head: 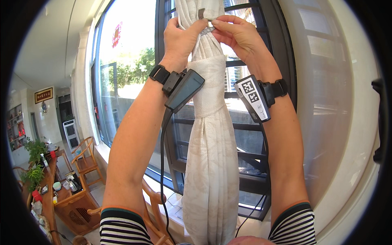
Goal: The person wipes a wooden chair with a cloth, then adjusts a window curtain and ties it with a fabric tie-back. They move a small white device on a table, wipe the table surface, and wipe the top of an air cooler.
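Observation:
A cream patterned curtain (211, 147) hangs gathered before me, with a wide fabric wrap (209, 88) around its middle. Above the wrap, a narrow grey band (207, 31) bearing marks crosses the gathered cloth. My left hand (183, 38) grips the curtain's left side near the band, its thumb pressed on the front. At the right side, my right hand (234, 35) pinches the band near its end between thumb and fingers; the exact hold is partly hidden. A small dark tag (201, 13) stands just above the left thumb. Both wrists carry strapped devices with cables.
Behind the curtain is a dark-framed window (249, 125) with bars. A glass pane (131, 70) is at the left, a pale wall (324, 122) at the right. Wooden chairs (87, 160), a wooden cabinet (76, 211) and potted plants (33, 176) stand lower left.

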Demonstrator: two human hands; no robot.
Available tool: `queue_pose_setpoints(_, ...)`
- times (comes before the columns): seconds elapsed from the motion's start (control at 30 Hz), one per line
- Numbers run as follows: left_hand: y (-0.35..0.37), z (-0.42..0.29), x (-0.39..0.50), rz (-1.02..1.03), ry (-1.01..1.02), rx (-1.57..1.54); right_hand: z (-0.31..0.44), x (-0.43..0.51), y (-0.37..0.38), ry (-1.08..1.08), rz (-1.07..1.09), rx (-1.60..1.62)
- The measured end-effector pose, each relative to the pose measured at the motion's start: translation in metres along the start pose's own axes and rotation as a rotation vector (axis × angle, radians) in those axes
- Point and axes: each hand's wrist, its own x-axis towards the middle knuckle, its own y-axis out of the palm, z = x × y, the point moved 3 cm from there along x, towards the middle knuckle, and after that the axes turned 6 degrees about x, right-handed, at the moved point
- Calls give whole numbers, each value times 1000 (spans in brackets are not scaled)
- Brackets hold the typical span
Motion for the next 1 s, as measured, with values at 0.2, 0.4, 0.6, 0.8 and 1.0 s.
queue_pose_setpoints(0.2,-5,7,5,-9,-116,-128,2,-4,14,-7,-32,-90)
queue_pose_setpoints(0.4,-3,5,4,10,-159,-210,10,-5,16,-51,0,-377)
queue_pose_setpoints(0.6,-7,0,-6,22,-189,-207,12,-17,24,-345,41,-803)
queue_pose_setpoints(0.8,-11,-4,-20,68,-206,-121,10,-25,30,-548,5,-1019)
queue_pose_setpoints(1.0,-11,-2,-22,68,-183,-105,4,-30,33,-693,-26,-1036)
